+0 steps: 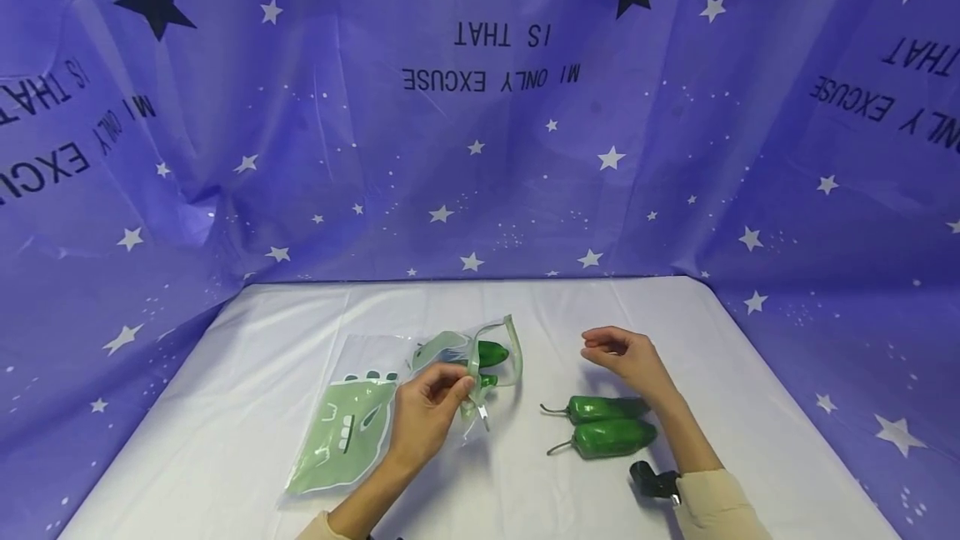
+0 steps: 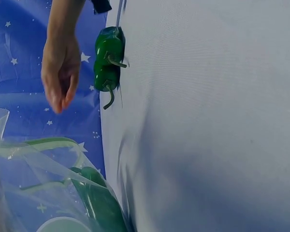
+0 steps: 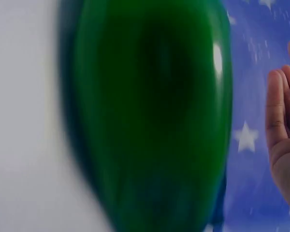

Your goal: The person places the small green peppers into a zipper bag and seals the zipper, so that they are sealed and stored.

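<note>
Our left hand (image 1: 423,415) pinches the clear green-printed plastic zip bag (image 1: 352,427); our right hand (image 1: 626,357), grip relaxed and holding nothing, hovers above 2 glossy green peppers (image 1: 607,423).

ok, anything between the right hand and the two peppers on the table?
Nothing visible. The right hand hovers empty just above the two peppers, with only bare tablecloth around them. The bag, held by the left hand, lies off to the side.

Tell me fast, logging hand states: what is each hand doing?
Left hand: pinches the clear bag by its mouth.
Right hand: open, holding nothing, above the peppers.
</note>
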`<state>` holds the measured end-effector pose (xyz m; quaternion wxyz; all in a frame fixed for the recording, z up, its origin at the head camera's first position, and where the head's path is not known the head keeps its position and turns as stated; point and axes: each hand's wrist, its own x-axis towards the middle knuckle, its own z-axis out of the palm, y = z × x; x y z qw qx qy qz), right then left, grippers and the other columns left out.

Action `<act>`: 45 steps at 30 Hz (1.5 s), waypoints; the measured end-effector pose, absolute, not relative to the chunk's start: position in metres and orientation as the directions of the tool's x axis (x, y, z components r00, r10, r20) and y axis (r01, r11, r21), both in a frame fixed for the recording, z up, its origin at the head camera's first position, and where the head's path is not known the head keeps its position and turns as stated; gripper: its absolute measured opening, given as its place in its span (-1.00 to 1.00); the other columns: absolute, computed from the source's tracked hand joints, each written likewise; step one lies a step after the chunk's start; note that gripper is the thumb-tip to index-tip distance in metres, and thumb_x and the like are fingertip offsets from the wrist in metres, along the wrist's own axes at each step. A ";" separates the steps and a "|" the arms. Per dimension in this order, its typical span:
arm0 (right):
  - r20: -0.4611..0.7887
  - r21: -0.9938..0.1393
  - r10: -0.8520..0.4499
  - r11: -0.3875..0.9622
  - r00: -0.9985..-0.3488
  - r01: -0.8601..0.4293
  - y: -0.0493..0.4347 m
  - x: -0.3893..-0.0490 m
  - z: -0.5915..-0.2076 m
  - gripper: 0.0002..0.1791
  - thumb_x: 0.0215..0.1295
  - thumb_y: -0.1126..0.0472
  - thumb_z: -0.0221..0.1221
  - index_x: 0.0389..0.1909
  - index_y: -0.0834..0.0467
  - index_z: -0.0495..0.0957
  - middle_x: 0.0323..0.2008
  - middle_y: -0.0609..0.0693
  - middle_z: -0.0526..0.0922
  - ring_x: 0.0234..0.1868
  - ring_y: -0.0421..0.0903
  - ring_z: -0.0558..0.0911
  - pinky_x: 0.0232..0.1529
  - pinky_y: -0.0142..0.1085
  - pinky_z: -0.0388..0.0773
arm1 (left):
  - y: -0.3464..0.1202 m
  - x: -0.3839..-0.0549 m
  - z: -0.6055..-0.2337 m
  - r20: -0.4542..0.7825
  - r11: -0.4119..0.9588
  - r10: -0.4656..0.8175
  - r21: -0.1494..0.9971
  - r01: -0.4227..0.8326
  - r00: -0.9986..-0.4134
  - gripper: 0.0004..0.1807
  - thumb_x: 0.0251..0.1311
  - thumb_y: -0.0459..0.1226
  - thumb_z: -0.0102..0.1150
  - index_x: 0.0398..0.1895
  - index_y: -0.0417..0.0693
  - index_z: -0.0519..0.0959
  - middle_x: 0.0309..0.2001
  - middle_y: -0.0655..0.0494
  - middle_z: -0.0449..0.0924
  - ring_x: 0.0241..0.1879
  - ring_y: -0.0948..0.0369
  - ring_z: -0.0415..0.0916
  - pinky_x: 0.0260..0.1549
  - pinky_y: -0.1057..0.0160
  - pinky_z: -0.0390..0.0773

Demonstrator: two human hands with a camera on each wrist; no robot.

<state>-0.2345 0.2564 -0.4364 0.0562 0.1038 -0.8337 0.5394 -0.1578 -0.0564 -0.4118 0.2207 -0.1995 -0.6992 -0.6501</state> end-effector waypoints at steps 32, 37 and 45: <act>-0.037 -0.799 -0.294 0.582 -0.955 -0.149 0.360 -0.206 -0.485 -0.59 0.19 0.10 0.29 0.02 0.20 0.57 -0.09 0.03 0.66 -0.12 -0.14 0.62 -0.06 -0.36 0.44 | -0.059 -0.156 -0.415 0.518 0.080 0.004 0.853 0.516 -0.856 -0.91 0.01 -0.56 0.29 -0.40 -0.32 0.60 -0.46 -0.09 0.64 -0.55 0.13 0.59 -0.52 0.34 0.59; -0.044 -0.778 -0.273 0.613 -0.961 -0.139 0.358 -0.207 -0.484 -0.63 0.18 0.07 0.29 -0.03 0.14 0.60 -0.10 -0.01 0.66 -0.03 -0.02 0.58 0.03 -0.16 0.42 | -0.059 -0.156 -0.415 0.518 0.074 0.007 0.853 0.517 -0.855 -0.91 0.01 -0.56 0.29 -0.40 -0.33 0.60 -0.46 -0.12 0.63 -0.55 0.14 0.59 -0.51 0.35 0.59; -0.047 -0.757 -0.276 0.636 -0.960 -0.146 0.358 -0.206 -0.483 -0.69 0.20 0.05 0.27 -0.07 0.06 0.63 -0.08 -0.07 0.65 0.05 0.00 0.53 0.14 0.07 0.32 | -0.059 -0.155 -0.414 0.520 0.074 0.010 0.851 0.519 -0.854 -0.91 0.01 -0.57 0.28 -0.40 -0.34 0.60 -0.45 -0.12 0.64 -0.53 0.16 0.58 -0.51 0.36 0.59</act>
